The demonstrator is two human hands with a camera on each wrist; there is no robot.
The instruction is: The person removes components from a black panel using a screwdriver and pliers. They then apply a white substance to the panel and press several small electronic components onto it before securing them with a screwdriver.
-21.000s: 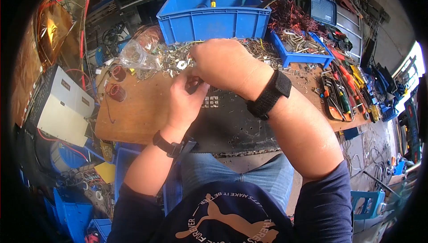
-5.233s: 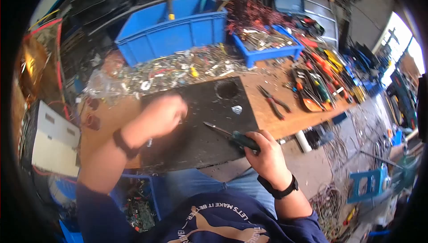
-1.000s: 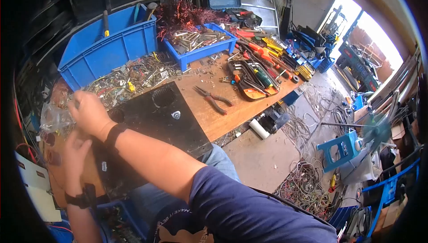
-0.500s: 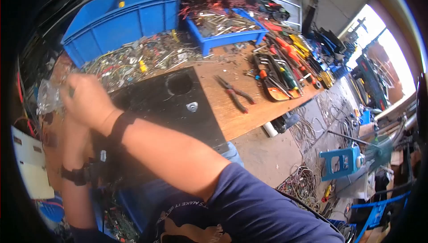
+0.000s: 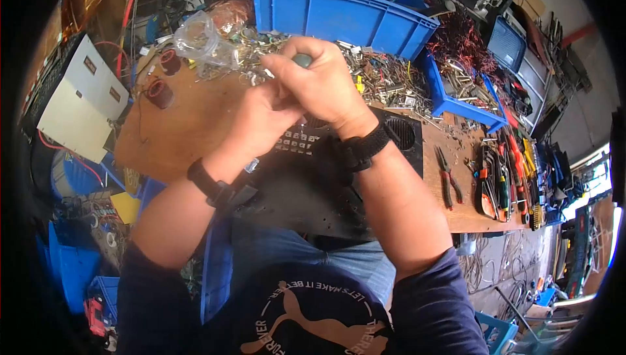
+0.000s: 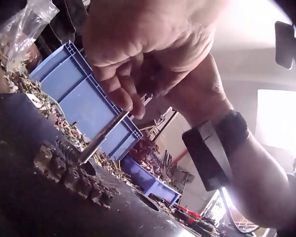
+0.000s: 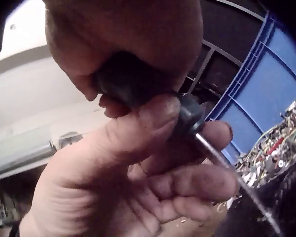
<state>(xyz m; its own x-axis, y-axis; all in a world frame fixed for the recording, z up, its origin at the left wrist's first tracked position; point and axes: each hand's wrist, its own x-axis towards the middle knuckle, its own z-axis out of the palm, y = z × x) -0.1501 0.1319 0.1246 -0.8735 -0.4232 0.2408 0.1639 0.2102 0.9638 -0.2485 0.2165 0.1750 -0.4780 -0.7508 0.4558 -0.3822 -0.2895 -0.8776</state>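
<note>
A wooden bench (image 5: 195,123) carries a black panel (image 5: 300,195), red-handled pliers (image 5: 446,174), two reddish cylinders (image 5: 160,94) — and loose scrap (image 5: 388,82).

Navy shirt (image 5: 225,306) worn, sleeves (image 5: 433,290) ending near elbows; tan animal figure (image 5: 297,316) and pale lettering (image 5: 261,335) printed on chest; blue jeans (image 5: 261,243) worn; black straps (image 5: 370,144) fastened round wrists.

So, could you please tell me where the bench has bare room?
Bare wood lies between the red coils and the left hand; a narrower strip separates the pliers from the tool tray. The scrap heap before the large blue bin is crowded.
</note>
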